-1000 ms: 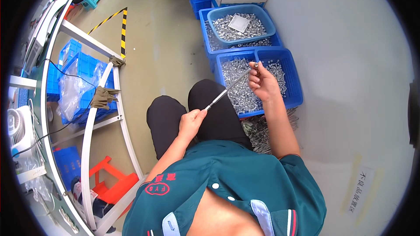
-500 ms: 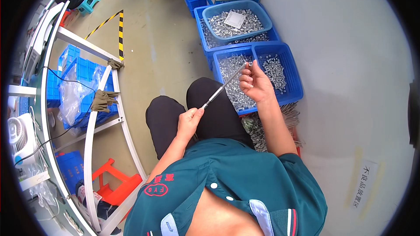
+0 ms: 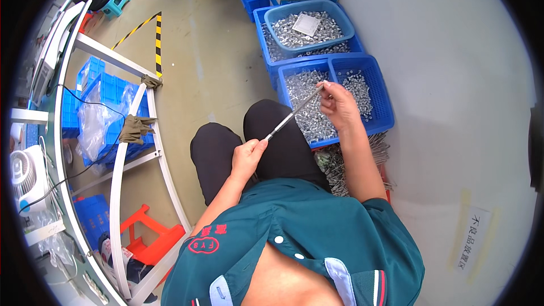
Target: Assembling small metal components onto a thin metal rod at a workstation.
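Observation:
My left hand (image 3: 247,157) is closed around the lower end of a thin metal rod (image 3: 293,113), which slants up to the right above my knees. At the rod's upper tip, the thumb and fingers of my right hand (image 3: 341,106) pinch a small metal nut, now mostly hidden by the fingertips. Below that hand stands a blue divided basket (image 3: 390,114). Loose silvery metal pieces (image 3: 309,119) fill its left compartment, and small nuts (image 3: 357,93) lie in the right one.
Beyond it, a light-blue basin (image 3: 347,25) of metal parts rests on another blue crate. A bundle of thin rods (image 3: 334,173) lies beside my right thigh. A white-framed workbench (image 3: 116,192) and red stool (image 3: 150,243) are at left; a grey wall (image 3: 453,107) rises at right.
My right hand has brought the nut onto the rod's tip, its fingers now closed over that end. My left hand keeps its hold on the rod.

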A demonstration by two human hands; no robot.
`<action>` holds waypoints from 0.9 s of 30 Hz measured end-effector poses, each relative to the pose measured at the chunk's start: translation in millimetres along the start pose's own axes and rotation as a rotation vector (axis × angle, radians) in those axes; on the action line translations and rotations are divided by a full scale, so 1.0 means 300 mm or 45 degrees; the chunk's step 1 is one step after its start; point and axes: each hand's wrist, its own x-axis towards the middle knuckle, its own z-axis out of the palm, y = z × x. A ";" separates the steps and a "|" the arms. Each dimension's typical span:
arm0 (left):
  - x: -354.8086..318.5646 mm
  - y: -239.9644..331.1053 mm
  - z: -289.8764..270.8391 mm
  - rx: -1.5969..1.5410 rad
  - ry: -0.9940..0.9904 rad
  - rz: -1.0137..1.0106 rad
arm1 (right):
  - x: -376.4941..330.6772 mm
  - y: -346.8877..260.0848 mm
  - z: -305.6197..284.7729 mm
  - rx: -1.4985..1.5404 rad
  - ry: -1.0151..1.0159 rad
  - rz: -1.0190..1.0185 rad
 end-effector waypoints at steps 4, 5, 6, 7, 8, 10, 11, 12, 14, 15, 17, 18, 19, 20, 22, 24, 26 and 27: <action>0.002 0.004 -0.003 0.098 -0.037 0.001 | 0.002 -0.094 -0.020 -0.695 0.019 -0.066; 0.004 0.000 -0.005 0.099 -0.045 0.014 | 0.004 -0.103 -0.022 -0.579 -0.047 -0.021; 0.003 -0.006 -0.006 0.099 -0.044 0.008 | 0.004 -0.104 -0.020 -0.462 -0.112 0.025; 0.004 -0.008 -0.003 0.069 -0.037 0.010 | 0.003 -0.096 -0.011 -0.464 -0.072 0.017; 0.005 -0.009 -0.001 0.039 -0.029 0.012 | 0.004 -0.083 -0.011 -0.464 -0.073 0.024; 0.011 -0.004 0.005 0.060 -0.030 -0.010 | 0.008 -0.047 -0.015 -0.594 -0.137 0.065; 0.015 0.000 0.009 0.081 -0.037 -0.024 | -0.008 -0.015 0.008 -0.547 -0.150 0.106; 0.020 -0.001 0.013 0.082 -0.036 -0.031 | -0.002 0.034 0.013 -0.609 -0.125 0.179; 0.024 -0.003 0.017 0.065 -0.003 -0.040 | -0.017 0.122 0.037 -0.508 -0.190 0.179; 0.023 -0.003 0.018 0.067 0.002 -0.049 | -0.029 0.131 0.052 -0.502 -0.173 0.171; 0.025 0.005 0.019 0.099 0.013 -0.087 | -0.035 0.149 0.051 -0.581 -0.178 0.168; 0.026 0.010 0.020 0.102 0.012 -0.091 | -0.037 0.156 0.051 -0.664 -0.181 0.159; 0.027 0.015 0.022 0.130 0.015 -0.114 | -0.040 0.164 0.058 -0.693 -0.174 0.171; 0.027 0.020 0.022 0.157 0.017 -0.138 | -0.040 0.166 0.058 -0.692 -0.173 0.174; 0.029 0.033 0.021 0.162 0.025 -0.157 | -0.033 0.163 0.060 -0.776 -0.206 0.181; 0.029 0.032 0.023 0.163 0.038 -0.176 | -0.030 0.148 0.038 -0.584 -0.266 0.251; 0.032 0.021 0.021 0.145 0.023 -0.157 | -0.020 0.129 0.006 -0.368 -0.224 0.256; 0.033 0.017 0.020 0.143 0.029 -0.156 | -0.012 0.119 -0.004 -0.296 -0.142 0.205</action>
